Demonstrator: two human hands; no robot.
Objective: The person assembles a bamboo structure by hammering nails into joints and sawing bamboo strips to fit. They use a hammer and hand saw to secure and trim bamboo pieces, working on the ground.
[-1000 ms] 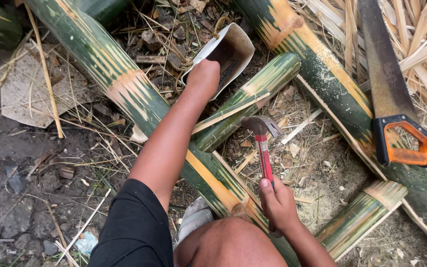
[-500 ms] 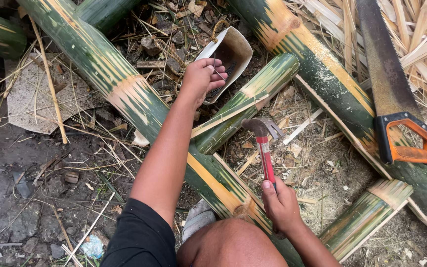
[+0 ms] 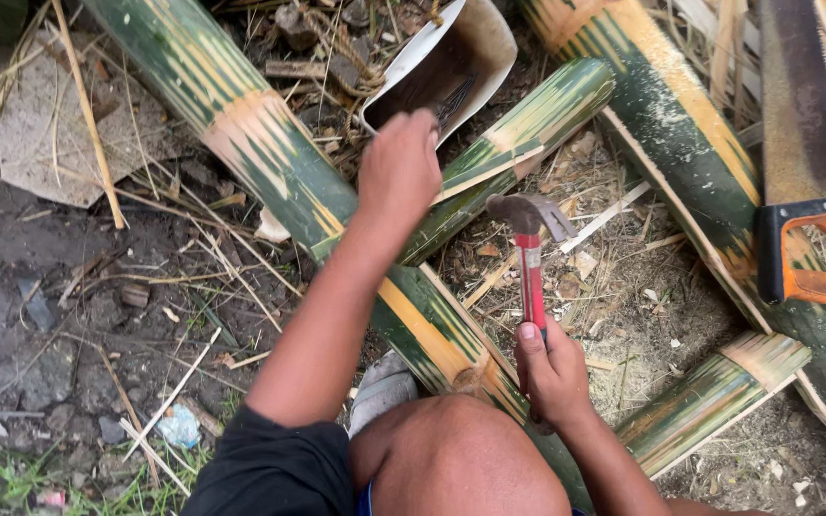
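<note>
While I crouch over the poles, these are the points I note:

Left hand: my left hand [image 3: 399, 172] is curled shut at about 12 o'clock from my knee, over the short split green-and-yellow bamboo piece [image 3: 518, 143]; whether it pinches anything small I cannot tell.

Right hand: my right hand [image 3: 552, 368] grips the red handle of the claw hammer [image 3: 531, 258], its dark steel head up at 12 o'clock from my fist, just beside my left hand.

Bamboo: the short piece lies slanted across the long striped green bamboo pole [image 3: 270, 153], its far end near the curved pale bamboo sheath [image 3: 451, 72].

Saw: an orange-handled handsaw [image 3: 805, 191] rests on another thick green pole [image 3: 690, 162] at 3 o'clock, well apart.

Risk: the hammer head sits close to my left knuckles, so I judge a slanted blow could catch my fingers; the round bamboo could roll or split unevenly under a strike.
</note>
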